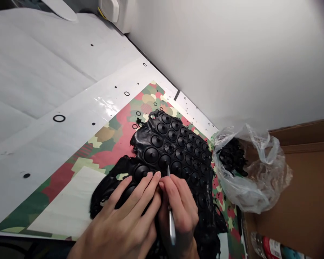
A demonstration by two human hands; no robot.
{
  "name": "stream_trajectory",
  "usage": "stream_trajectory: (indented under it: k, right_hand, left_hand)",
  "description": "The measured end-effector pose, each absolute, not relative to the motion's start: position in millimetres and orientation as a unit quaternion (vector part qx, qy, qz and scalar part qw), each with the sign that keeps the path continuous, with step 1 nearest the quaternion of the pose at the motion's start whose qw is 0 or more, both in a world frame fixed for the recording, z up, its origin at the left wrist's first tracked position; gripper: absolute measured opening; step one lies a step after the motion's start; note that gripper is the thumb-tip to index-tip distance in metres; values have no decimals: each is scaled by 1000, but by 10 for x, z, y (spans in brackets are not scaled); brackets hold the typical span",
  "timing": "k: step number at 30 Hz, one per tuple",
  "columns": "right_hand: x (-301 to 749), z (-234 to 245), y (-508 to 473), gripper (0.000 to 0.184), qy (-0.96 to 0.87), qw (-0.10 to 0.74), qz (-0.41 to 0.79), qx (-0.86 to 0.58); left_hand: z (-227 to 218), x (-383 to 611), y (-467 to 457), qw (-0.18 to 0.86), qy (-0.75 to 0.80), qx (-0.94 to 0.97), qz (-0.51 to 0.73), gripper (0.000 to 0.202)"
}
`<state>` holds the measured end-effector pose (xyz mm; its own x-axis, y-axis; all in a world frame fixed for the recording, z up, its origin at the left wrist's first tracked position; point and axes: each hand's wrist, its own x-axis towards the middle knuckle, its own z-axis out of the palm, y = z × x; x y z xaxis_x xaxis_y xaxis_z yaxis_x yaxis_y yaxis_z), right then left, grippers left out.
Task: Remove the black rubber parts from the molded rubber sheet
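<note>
Steel pick (170,205) pinched in right hand (179,212), tip pointing away into black rubber sheet (175,144), left hand (124,219) pressed flat on it

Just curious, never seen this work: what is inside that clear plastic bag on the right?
The clear plastic bag holds a heap of small black rubber pieces. The crumpled plastic hides their number and whatever lies deeper.

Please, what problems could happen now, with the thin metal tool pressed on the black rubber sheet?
1. The right hand holds the thin metal tool with its tip on the black rubber sheet, very near the left hand's fingertips; a slip could prick them.
2. Small black rings lie scattered on the white table cover; more may roll away.
3. The plastic bag of black parts lies open at the cardboard box edge and may spill.
</note>
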<state>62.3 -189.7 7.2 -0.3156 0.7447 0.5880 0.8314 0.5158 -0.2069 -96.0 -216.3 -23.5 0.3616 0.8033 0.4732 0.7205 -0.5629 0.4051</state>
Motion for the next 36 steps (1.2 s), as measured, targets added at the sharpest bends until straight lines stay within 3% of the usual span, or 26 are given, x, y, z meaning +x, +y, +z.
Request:
stream_trajectory:
  k: [9,15,18,22,36]
  right_hand:
    - [783,217,-1921,23,-657,463,138,-579]
    - [728,444,-1858,30,-792,380,145,-456]
    - [682,483,-1806,33,-800,358,207,-435]
    - [662,474,-1735,31,-773,352,284,-444]
    - [616,475,-1667,26,-751,347,311,-469]
  left_hand:
    - [-228,-988,-2124,58,477,803,354,54]
    - [-224,-987,-2157,47,480,793,373,47]
    - [-235,-988,-2180,49,490,776,394,42]
    - [-253,-999,-2182,43,485,772,408,41]
    - [-230,-1011,-2206,47,491,773,399,38]
